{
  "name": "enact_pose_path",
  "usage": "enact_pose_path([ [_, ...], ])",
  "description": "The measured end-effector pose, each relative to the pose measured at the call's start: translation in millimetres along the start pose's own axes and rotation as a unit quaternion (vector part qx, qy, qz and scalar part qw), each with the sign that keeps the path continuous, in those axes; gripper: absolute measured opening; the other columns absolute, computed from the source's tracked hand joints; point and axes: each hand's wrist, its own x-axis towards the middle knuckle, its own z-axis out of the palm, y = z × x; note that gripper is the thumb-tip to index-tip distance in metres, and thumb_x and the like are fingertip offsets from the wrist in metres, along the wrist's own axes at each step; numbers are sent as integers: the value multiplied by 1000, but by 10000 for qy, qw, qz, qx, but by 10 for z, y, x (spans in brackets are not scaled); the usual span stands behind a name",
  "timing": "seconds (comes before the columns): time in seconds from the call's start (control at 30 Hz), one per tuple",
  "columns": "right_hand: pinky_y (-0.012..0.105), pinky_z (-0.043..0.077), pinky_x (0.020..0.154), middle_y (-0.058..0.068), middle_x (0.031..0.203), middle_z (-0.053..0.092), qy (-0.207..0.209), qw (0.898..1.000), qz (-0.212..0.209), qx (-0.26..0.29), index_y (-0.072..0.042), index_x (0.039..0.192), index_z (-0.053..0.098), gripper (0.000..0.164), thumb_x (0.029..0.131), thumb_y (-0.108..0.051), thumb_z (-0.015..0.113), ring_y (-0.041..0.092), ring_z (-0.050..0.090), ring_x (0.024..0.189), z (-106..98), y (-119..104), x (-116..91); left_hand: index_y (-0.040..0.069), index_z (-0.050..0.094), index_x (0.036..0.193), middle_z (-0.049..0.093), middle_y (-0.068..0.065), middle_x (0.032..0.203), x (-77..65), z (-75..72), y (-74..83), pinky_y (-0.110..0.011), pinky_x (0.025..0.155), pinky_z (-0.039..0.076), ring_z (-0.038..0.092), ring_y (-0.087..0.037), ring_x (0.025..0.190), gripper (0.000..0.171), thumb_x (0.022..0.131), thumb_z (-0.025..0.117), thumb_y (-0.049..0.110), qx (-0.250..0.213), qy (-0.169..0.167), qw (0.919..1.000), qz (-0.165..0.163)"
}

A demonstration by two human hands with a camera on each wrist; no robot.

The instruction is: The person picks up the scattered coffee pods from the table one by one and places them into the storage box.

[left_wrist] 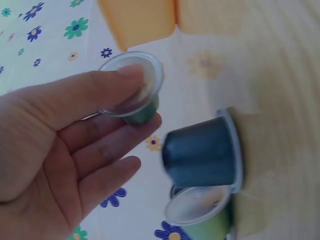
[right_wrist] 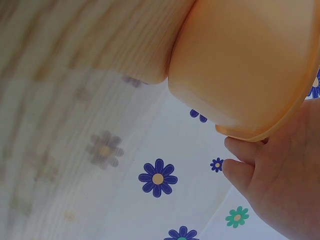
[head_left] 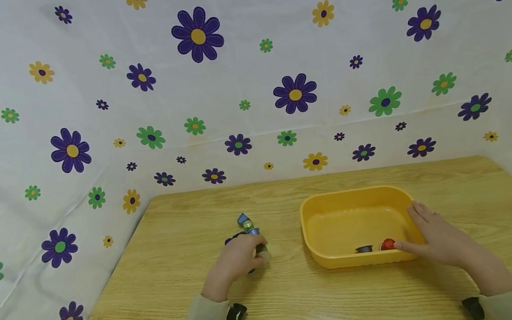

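My left hand point(head_left: 235, 259) pinches a green coffee capsule point(left_wrist: 142, 114), thumb across its foil lid and fingers beneath. Next to it in the left wrist view, a dark teal capsule point(left_wrist: 200, 152) lies on its side, with a pale green capsule point(left_wrist: 207, 227) close by. Just beyond the hand in the head view are a blue capsule point(head_left: 242, 218) and a light green one point(head_left: 247, 226); the hand hides part of this group. My right hand point(head_left: 441, 238) rests, fingers extended, on the right side of a yellow plastic bin point(head_left: 360, 259), its thumb over the near right corner.
Inside the bin, by its front wall, lie a red capsule point(head_left: 388, 244) and a dark capsule point(head_left: 364, 249). The wooden table point(head_left: 286, 299) runs back to a white flower-printed cloth point(head_left: 239, 70), which also hangs along the left and right sides.
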Motion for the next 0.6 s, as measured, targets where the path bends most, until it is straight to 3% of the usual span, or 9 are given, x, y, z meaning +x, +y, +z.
enact_pose_path([
  [0.27, 57, 8, 99, 36, 136, 11, -1, 10000, 54, -40, 18, 132, 18, 95, 80, -53, 54, 48, 9, 125, 3, 17, -1, 3, 60, 104, 61, 0, 88, -34, -146, 62, -27, 64, 48, 57, -13, 78, 31, 77, 70, 15, -40, 377, 9990, 220],
  [0.6, 56, 9, 99, 36, 136, 10, 40, 10000, 12, -35, 18, 131, 19, 94, 80, -52, 54, 48, 10, 124, -1, 20, 4, 3, 61, 102, 61, 0, 86, -73, -209, 84, -25, 62, 47, 57, -12, 74, 30, 76, 70, 14, -22, 676, 9967, 450],
])
